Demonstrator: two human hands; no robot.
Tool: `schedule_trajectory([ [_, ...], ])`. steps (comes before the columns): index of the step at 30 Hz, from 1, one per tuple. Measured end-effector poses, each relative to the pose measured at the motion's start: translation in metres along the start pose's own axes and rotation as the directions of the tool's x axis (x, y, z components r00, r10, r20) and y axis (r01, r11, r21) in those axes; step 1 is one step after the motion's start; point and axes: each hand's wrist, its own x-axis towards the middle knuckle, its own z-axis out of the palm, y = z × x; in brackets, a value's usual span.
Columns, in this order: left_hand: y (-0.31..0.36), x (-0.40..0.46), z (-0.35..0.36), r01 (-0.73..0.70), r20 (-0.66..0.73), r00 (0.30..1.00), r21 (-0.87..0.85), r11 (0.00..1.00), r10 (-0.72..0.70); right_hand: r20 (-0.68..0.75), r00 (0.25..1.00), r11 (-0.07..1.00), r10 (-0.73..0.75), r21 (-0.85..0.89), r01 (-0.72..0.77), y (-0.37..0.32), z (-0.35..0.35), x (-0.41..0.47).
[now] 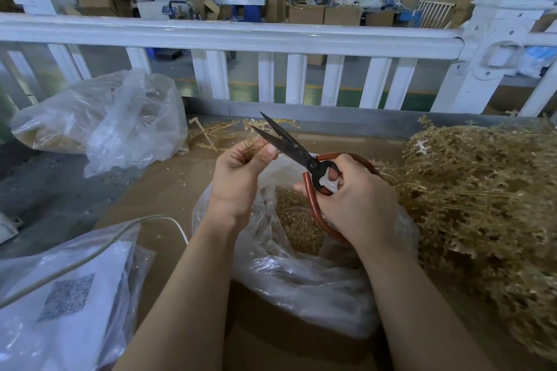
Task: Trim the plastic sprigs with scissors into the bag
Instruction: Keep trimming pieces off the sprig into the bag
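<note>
Above the open bag: the two hands work close together, so that cut pieces can fall straight down.
Left hand: the fingers and thumb are curled and pinch a small tan plastic sprig; the sprig is held up toward the blades, I think to present its stem for the cut, but the exact cut point is hidden behind the fingers.
Right hand: the fingers are wrapped through and around the red-brown loop handles of the scissors; the grip is firm and the hand holds nothing else.
Scissors blades: dark, parted in a narrow V, pointing up and to the left, with the sprig just beside them; they are ready to close, not yet closed.
Bag: clear plastic, standing open directly under the hands on the brown cardboard worktop; a layer of trimmed tan pieces already lies inside.
Supply: a big heap of untrimmed sprigs lies on the right, near the scissors hand, easy to reach.
Other things: a second clear bag with tan material at the far left, some loose sprigs beyond the hands, a white railing behind the worktop.
Progress: judged from the heap, much trimming remains.
</note>
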Motion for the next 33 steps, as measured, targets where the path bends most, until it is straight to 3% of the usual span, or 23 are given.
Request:
schedule_trajectory([
  [11,0.0,0.003,-0.001,0.114,0.003,0.993,-0.063,0.991,-0.114,-0.019,0.999,0.999,-0.036,0.019,0.036,0.0,0.001,-0.001],
  [19,0.001,0.002,-0.002,0.101,0.008,0.995,-0.042,0.994,-0.101,-0.006,0.998,0.997,-0.058,0.051,0.058,0.002,0.003,-0.001],
  [23,-0.001,0.003,-0.003,0.146,-0.002,0.989,-0.054,0.988,-0.147,0.005,1.0,0.983,-0.026,0.183,0.024,0.001,0.005,-0.003],
  [25,-0.002,0.002,-0.001,0.184,0.02,0.983,-0.061,0.981,-0.184,0.04,0.998,0.936,0.04,0.347,-0.052,0.0,0.005,-0.003],
  [28,-0.003,-0.001,0.004,0.219,0.095,0.972,-0.035,0.975,-0.215,0.171,0.972,0.773,0.163,0.589,-0.234,-0.003,0.006,0.001],
  [30,-0.003,-0.004,0.008,0.24,0.147,0.961,-0.041,0.97,-0.232,0.267,0.946,0.665,0.183,0.675,-0.32,-0.004,0.007,0.004],
  [33,0.001,-0.007,0.016,0.274,0.173,0.95,-0.058,0.96,-0.261,0.331,0.92,0.597,0.21,0.702,-0.389,-0.001,0.003,0.006],
])
